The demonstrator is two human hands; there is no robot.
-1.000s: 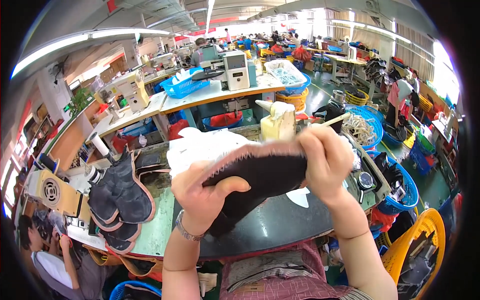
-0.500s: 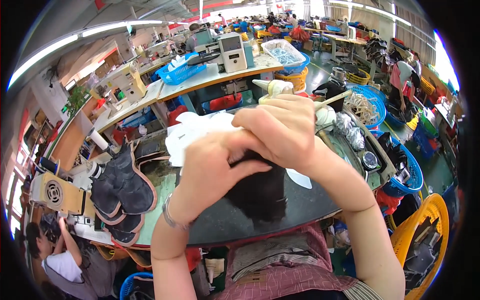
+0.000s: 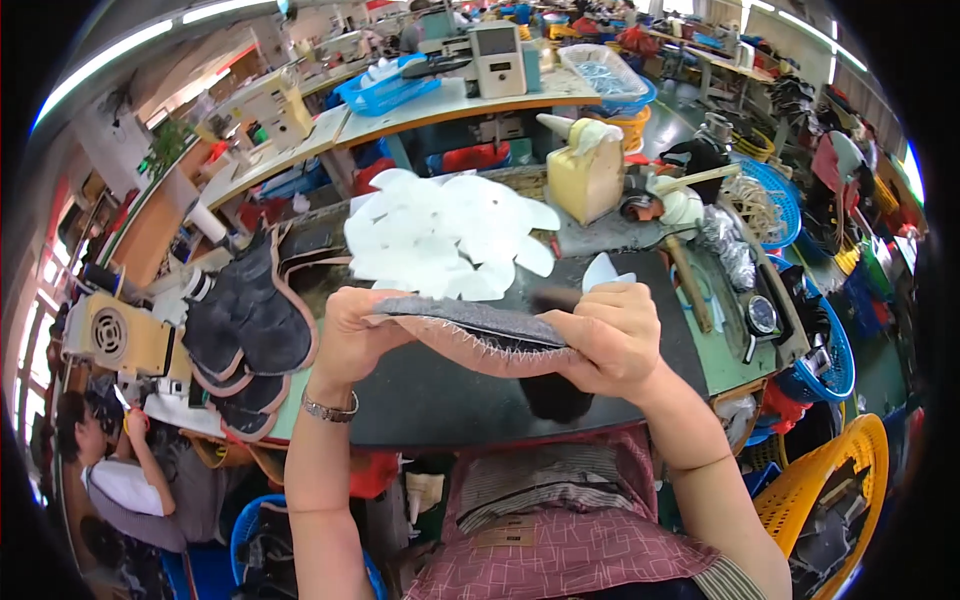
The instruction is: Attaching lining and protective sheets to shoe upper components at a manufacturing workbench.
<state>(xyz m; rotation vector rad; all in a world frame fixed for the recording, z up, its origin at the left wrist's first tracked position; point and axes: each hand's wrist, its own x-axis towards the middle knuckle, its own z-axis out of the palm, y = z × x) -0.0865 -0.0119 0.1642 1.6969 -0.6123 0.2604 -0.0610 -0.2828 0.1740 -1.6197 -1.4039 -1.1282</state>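
Observation:
Between my two hands a stitched shoe upper piece is stretched, with grey fuzzy material point(image 3: 470, 322) and a pinkish-beige edge sewn in white zigzag stitches. My left hand point(image 3: 350, 338) is closed on its left end, and my right hand point(image 3: 615, 340) pinches the right end. It hangs above the black mat point(image 3: 440, 410) on the bench. A dark shape shows below it near my right hand; I cannot tell whether it is shadow or material. Beyond my hands lies a pile of white cut pieces point(image 3: 440, 230). One more white piece point(image 3: 602, 272) shows just past my right hand.
Black uppers with tan edges point(image 3: 250, 320) are stacked at the left. A yellowish block-shaped container point(image 3: 585, 175) with a cone-tipped bottle stands behind. At the right are a wooden handle point(image 3: 690, 285) and blue baskets point(image 3: 830, 350). A co-worker point(image 3: 125, 480) holds scissors at lower left.
My hands were close together and raised over the piece; they have moved apart and lower, one at each end. The stitched edge now shows. The view has shifted slightly.

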